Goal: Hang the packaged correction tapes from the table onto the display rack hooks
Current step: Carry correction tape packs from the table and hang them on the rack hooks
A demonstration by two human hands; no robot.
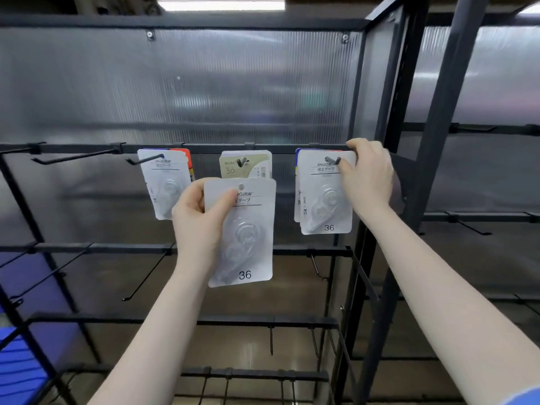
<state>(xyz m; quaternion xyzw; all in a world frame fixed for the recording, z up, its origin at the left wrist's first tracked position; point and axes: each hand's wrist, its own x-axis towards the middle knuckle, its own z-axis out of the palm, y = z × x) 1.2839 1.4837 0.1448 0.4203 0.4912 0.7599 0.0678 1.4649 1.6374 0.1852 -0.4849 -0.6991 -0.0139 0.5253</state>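
Correction tape packs at a black wire display rack (204,148)

The left hand (198,217) pinches 1 loose pack (245,244), printed 36, just below the rack's middle hook (241,162), thumb across its face. The right hand (366,176) grips the top corner of the front pack (324,200) hung on the right hook (333,160). Behind the rack stands a ribbed translucent panel (204,89); a ceiling light (222,4) glows above.
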